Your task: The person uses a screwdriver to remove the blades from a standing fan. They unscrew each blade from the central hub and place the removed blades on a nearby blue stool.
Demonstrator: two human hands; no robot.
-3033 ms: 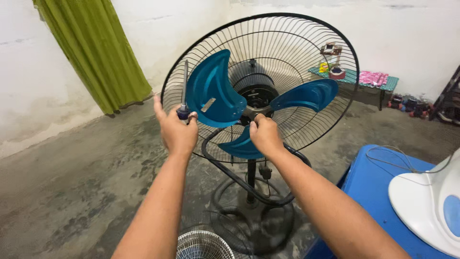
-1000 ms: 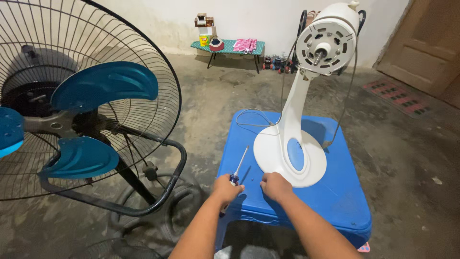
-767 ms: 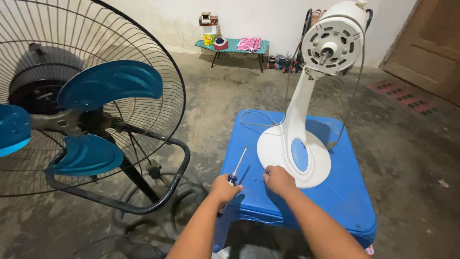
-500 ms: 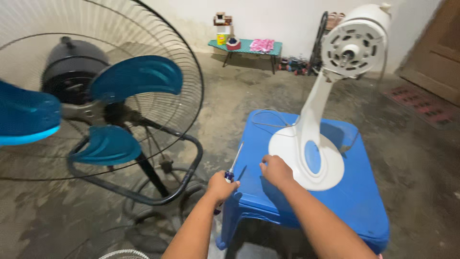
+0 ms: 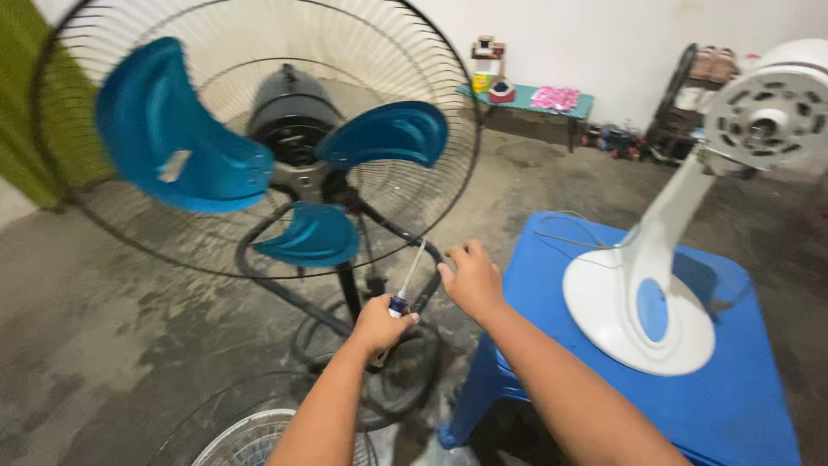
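My left hand (image 5: pixel 379 324) is closed around a screwdriver (image 5: pixel 405 280) with a dark blue handle and a thin shaft pointing up toward the fan. My right hand (image 5: pixel 472 278) hovers just to its right, fingers loosely curled, holding nothing. Ahead stands a large floor fan (image 5: pixel 259 147) with three blue blades (image 5: pixel 384 134), a dark motor and a black wire rear guard, its front guard off. To the right a blue plastic stool (image 5: pixel 742 406) carries a white table fan body (image 5: pixel 642 302) without blades.
A loose wire guard (image 5: pixel 250 436) lies on the concrete floor at bottom left. Black cable coils around the fan's base (image 5: pixel 405 380). A small green bench (image 5: pixel 526 99) with items stands by the far wall, next to a shoe rack (image 5: pixel 690 103).
My hands picked the screwdriver up off the blue stool and swung left. The view turned with them, back toward the big blue-bladed fan.
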